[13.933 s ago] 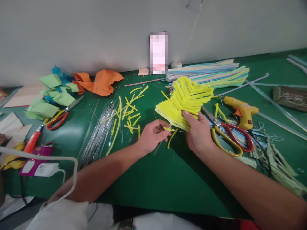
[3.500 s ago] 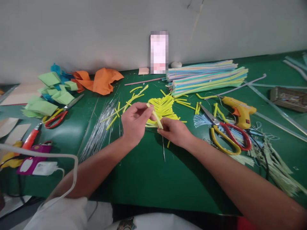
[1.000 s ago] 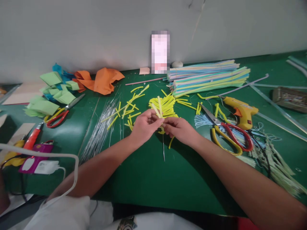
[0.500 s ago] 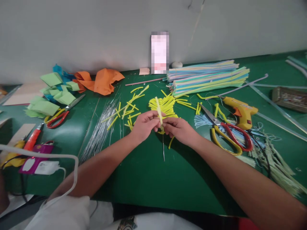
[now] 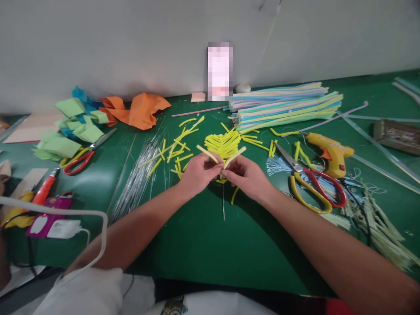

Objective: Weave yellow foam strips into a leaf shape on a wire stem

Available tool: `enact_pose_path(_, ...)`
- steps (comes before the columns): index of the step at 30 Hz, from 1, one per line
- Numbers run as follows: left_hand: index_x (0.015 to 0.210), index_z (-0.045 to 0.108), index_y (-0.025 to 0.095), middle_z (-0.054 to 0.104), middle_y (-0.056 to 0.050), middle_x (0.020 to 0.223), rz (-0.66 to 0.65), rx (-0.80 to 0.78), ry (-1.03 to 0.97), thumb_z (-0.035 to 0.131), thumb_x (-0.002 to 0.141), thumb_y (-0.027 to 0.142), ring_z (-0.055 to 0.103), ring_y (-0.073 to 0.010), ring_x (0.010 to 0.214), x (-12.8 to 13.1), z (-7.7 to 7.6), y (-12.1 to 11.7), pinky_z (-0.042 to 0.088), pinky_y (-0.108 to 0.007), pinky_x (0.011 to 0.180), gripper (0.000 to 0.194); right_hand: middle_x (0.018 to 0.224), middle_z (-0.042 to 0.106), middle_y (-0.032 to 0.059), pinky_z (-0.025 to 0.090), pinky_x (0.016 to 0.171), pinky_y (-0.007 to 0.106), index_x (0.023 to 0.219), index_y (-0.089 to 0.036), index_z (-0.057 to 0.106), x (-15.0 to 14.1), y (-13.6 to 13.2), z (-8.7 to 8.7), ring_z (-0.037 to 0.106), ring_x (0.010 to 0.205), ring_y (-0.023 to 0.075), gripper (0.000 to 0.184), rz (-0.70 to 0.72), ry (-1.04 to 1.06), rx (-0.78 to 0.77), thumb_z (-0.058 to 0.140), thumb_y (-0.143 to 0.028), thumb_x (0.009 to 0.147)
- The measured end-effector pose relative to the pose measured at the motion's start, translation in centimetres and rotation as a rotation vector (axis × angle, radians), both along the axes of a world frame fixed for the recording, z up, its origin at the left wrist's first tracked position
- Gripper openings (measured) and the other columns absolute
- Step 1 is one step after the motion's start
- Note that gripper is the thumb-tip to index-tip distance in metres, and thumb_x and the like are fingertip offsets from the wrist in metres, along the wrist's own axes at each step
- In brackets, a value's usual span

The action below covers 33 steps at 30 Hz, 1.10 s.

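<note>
Pinching pale yellow stems [image 5: 234,157], left hand [image 5: 200,173] and right hand [image 5: 246,175] each keep a closed grip.

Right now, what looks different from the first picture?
The right hand has let go of the yellow leaf shape, which now lies on the table, slightly further left. It and the left hand now pinch a pale yellow V. The glue gun and nearby scissors stayed put.

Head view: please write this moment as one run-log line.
left hand and right hand: pinching pale yellow chenille, ends splayed | beyond hands: leaf-shaped yellow piece | right side: scissors, glue gun
</note>
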<state>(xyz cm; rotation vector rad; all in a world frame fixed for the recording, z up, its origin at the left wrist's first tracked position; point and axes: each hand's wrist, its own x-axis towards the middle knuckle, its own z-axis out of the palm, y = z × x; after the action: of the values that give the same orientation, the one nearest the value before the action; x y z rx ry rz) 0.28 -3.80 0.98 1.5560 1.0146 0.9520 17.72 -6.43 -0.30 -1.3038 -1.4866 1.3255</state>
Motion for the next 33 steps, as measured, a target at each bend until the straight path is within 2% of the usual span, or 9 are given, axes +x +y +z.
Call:
enact_pose_path(4,0.084,0.065,0.016,0.066,-0.001,0.074,0.002,0.020,0.076,0.065,0.078,0.021,0.059,-0.0092,0.058,0.0,0.3,-0.2,0.049,-0.022,0.055,0.008,0.075,0.058,-0.0017,0.044,0.055,0.028,0.087,-0.020,0.059,0.1,0.0,0.1,0.052,0.059,0.0110,0.025,-0.014,0.046,0.022,0.066,-0.043,0.080)
enact_pose_path(9,0.080,0.066,0.016,0.067,-0.003,0.084,-0.050,0.135,0.186,0.067,0.078,0.020,0.060,-0.0104,0.068,-0.1,0.7,-0.2,0.049,-0.023,0.061,0.004,0.072,0.057,-0.0017,0.045,0.056,0.029,0.081,-0.021,0.057,0.2,0.1,0.1,0.053,0.058,0.0118,0.019,-0.047,0.023,0.044,0.064,-0.038,0.079)
enact_pose_path(13,0.077,0.065,0.016,0.066,-0.002,0.080,-0.089,0.194,0.295,0.069,0.077,0.019,0.058,-0.0100,0.064,-0.3,0.7,-0.2,0.045,-0.023,0.057,0.005,0.070,0.059,-0.0015,0.046,0.058,0.031,0.081,-0.021,0.056,0.2,0.0,-0.1,0.055,0.059,0.0136,0.017,-0.101,-0.007,0.032,0.063,-0.035,0.076)
enact_pose_path(17,0.080,0.067,0.018,0.068,0.000,0.077,-0.067,0.164,0.348,0.070,0.079,0.021,0.058,-0.0100,0.061,-0.8,0.7,0.1,0.045,-0.024,0.058,0.004,0.071,0.062,-0.0012,0.046,0.061,0.031,0.083,-0.021,0.058,0.2,0.0,-0.1,0.057,0.062,0.0147,0.016,-0.124,-0.042,0.052,0.063,-0.031,0.071)
enact_pose_path(22,0.079,0.070,0.021,0.072,-0.002,0.085,-0.082,0.323,0.546,0.075,0.075,0.024,0.061,-0.0187,0.086,-1.8,1.2,1.2,0.047,-0.033,0.078,0.006,0.066,0.060,-0.0021,0.043,0.058,0.029,0.077,-0.021,0.057,0.1,0.0,0.4,0.054,0.059,0.0132,0.013,-0.143,-0.074,0.076,0.062,-0.029,0.068)
enact_pose_path(27,0.084,0.070,0.020,0.074,-0.002,0.087,-0.202,0.406,0.502,0.075,0.076,0.024,0.063,-0.0180,0.084,-1.6,1.4,1.5,0.047,-0.036,0.084,0.010,0.066,0.059,-0.0023,0.040,0.056,0.029,0.074,-0.021,0.057,0.1,0.2,0.6,0.052,0.057,0.0128,0.011,-0.122,-0.144,0.070,0.061,-0.030,0.068)
enact_pose_path(30,0.094,0.070,0.019,0.074,-0.004,0.089,-0.223,0.340,0.411,0.071,0.078,0.021,0.067,-0.0175,0.083,-1.0,1.6,1.2,0.049,-0.034,0.084,0.017,0.066,0.059,-0.0025,0.041,0.058,0.030,0.074,-0.022,0.056,0.0,0.2,0.5,0.053,0.059,0.0137,0.010,-0.112,-0.135,0.056,0.059,-0.030,0.068)
enact_pose_path(33,0.094,0.070,0.018,0.073,-0.005,0.090,-0.212,0.248,0.351,0.066,0.082,0.020,0.068,-0.0166,0.083,-0.7,1.4,0.9,0.051,-0.032,0.082,0.013,0.067,0.060,-0.0022,0.042,0.060,0.030,0.075,-0.022,0.056,-0.1,0.2,0.3,0.054,0.061,0.0143,0.011,-0.109,-0.134,0.053,0.060,-0.031,0.069)
